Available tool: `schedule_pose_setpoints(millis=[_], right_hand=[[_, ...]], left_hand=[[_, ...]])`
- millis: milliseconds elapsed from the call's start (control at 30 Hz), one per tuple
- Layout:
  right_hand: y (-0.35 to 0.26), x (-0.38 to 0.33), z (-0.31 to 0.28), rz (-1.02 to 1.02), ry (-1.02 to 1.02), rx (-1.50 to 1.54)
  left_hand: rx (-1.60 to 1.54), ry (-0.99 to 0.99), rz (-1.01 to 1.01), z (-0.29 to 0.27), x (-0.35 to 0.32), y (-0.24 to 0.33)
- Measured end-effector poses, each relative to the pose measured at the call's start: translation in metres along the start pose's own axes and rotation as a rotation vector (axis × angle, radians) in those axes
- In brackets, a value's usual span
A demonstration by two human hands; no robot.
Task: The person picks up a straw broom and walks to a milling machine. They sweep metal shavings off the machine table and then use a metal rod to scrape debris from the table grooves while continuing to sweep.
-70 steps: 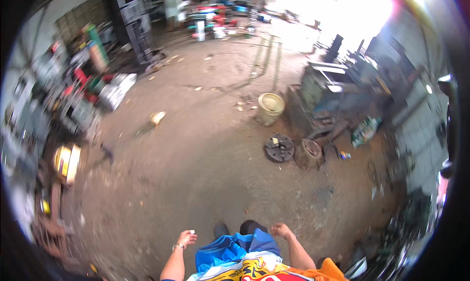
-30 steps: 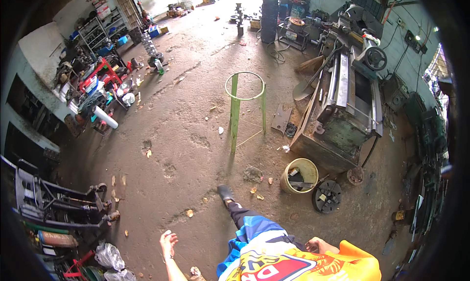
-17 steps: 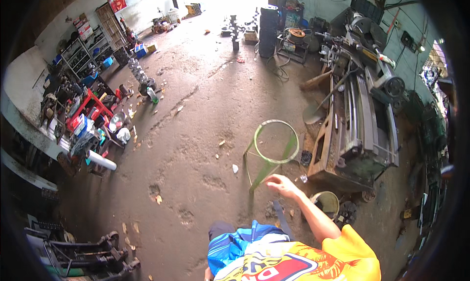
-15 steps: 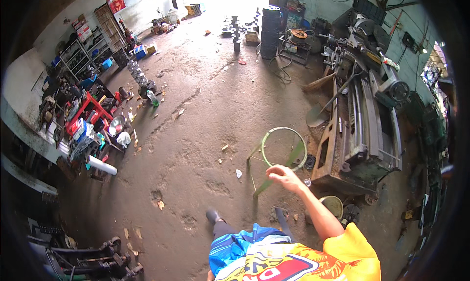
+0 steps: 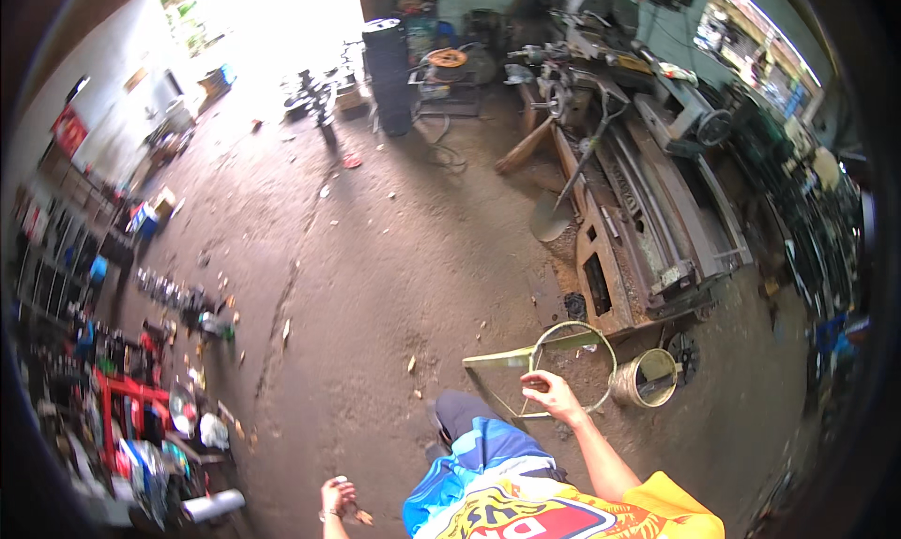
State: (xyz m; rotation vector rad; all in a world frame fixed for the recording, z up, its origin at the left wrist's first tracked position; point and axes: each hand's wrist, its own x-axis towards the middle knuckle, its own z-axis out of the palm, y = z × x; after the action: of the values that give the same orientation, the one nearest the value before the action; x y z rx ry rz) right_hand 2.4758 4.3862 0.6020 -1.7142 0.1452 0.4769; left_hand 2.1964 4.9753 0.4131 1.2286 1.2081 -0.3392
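Note:
My right hand (image 5: 554,396) is closed on the rim of a pale green metal ring stand (image 5: 614,346), with the fingers curled at the ring's near left side. The stand is a round hoop with straight legs, tilted over the floor, one green leg reaching left. Just right of the hoop sits an olive bucket (image 5: 646,379), its mouth facing right. My left hand (image 5: 338,495) hangs low over the floor with its fingers loosely bent and apart. No held thing shows in it, and a band circles its wrist.
A large lathe (image 5: 648,229) stands at the right, with a shovel (image 5: 554,215) leaning on it. A red metal frame (image 5: 105,417) and cluttered parts line the left, near a crankshaft (image 5: 169,290). Toward the bright doorway rises a dark stacked column (image 5: 389,79).
My view has turned to the right. The ring stand has tilted, its legs now pointing more to the left, with my right hand still at its rim. My left hand has come into view.

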Motion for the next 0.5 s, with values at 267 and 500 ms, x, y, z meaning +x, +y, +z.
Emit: schedule_pose_setpoints(millis=[267,500], right_hand=[[-0.041,0.222,0.009,0.108,0.133,0.166],[-0.216,0.464,-0.008,-0.093,-0.044,-0.003]], left_hand=[[0.034,-0.093,0.524,0.111,0.166,0.321],[0.330,-0.299,-0.037,0.249,0.226,0.415]])
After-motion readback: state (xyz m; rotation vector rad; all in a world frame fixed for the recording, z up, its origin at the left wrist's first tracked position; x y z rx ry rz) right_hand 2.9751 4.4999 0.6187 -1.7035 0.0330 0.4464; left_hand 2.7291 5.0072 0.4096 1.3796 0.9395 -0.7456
